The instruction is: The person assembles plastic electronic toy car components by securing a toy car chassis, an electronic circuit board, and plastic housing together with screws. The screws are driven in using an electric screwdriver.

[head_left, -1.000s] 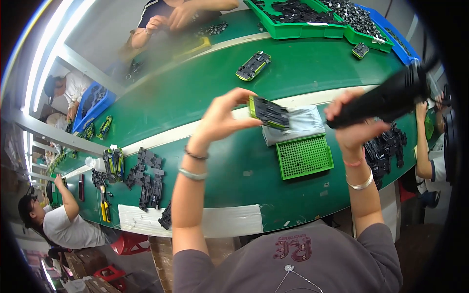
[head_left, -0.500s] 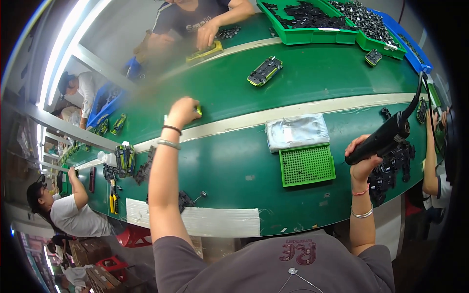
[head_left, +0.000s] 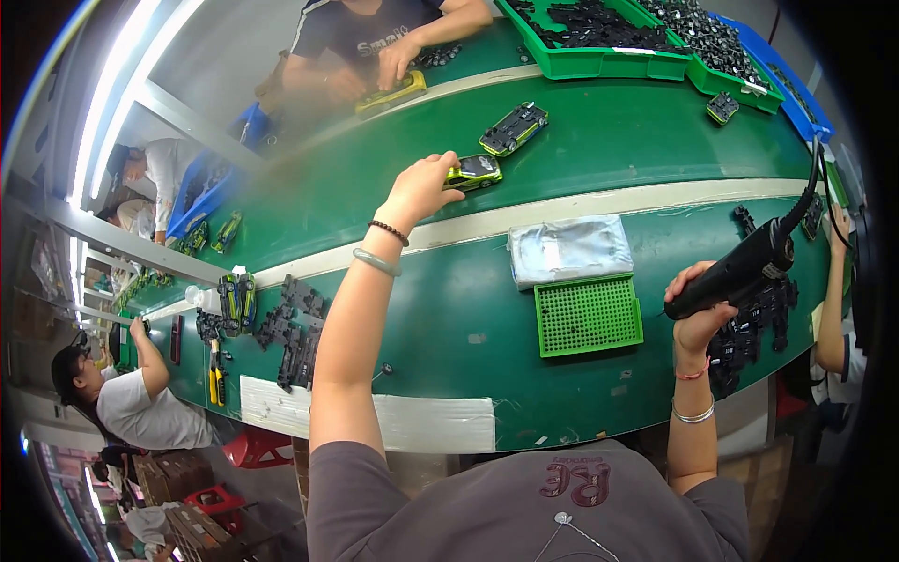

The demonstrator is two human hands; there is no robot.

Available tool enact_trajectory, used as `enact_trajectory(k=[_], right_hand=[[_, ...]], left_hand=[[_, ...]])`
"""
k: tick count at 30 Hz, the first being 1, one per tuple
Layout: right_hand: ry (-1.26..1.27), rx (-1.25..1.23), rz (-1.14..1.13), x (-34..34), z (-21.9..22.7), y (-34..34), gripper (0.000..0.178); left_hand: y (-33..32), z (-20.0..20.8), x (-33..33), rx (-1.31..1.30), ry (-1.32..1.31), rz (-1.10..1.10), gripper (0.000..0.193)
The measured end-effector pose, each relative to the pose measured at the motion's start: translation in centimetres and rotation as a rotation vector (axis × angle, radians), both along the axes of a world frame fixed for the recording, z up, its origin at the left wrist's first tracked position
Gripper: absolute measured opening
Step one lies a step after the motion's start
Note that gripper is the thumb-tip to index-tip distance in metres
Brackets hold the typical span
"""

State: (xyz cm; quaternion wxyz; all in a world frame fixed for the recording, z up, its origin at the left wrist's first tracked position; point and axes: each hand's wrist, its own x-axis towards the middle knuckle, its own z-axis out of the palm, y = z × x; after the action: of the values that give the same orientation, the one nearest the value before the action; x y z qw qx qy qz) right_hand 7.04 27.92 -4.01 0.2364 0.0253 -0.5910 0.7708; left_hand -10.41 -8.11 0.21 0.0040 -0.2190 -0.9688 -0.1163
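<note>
Presently, the left hand [head_left: 423, 190], arm outstretched over the tabletop [head_left: 431, 323], is keeping its grip pinched round a toy car [head_left: 478, 171], just beside an upturned car [head_left: 514, 129]. The right hand [head_left: 699, 326] is clasping a tilted tool [head_left: 735, 272]. A green bin [head_left: 613, 66] is holding black parts [head_left: 609, 23].

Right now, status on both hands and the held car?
Left hand gripping yellow-green toy car. Right hand holding black corded tool, well apart from it. Second car, underside up, close beyond the held one.
</note>
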Motion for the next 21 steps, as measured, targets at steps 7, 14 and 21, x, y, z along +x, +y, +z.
enact_trajectory(k=[7, 14, 21], right_hand=[[-0.015, -0.042, 0.042, 0.2, 0.1, -0.4, 0.086], [0.007, -0.020, 0.038, 0.1, -1.2, 0.7, 0.085], [0.015, -0.049, 0.058, -0.2, -0.9, 0.6, 0.085]], left_hand=[[-18.3, -0.2, 2.9, -0.260, 0.072, 0.309, 0.039], [-27.1, 5.1, 9.5, -0.009, 0.260, 0.680, 0.047], [-23.7, 5.4, 10.7, 0.869, -0.005, 0.565, 0.047]])
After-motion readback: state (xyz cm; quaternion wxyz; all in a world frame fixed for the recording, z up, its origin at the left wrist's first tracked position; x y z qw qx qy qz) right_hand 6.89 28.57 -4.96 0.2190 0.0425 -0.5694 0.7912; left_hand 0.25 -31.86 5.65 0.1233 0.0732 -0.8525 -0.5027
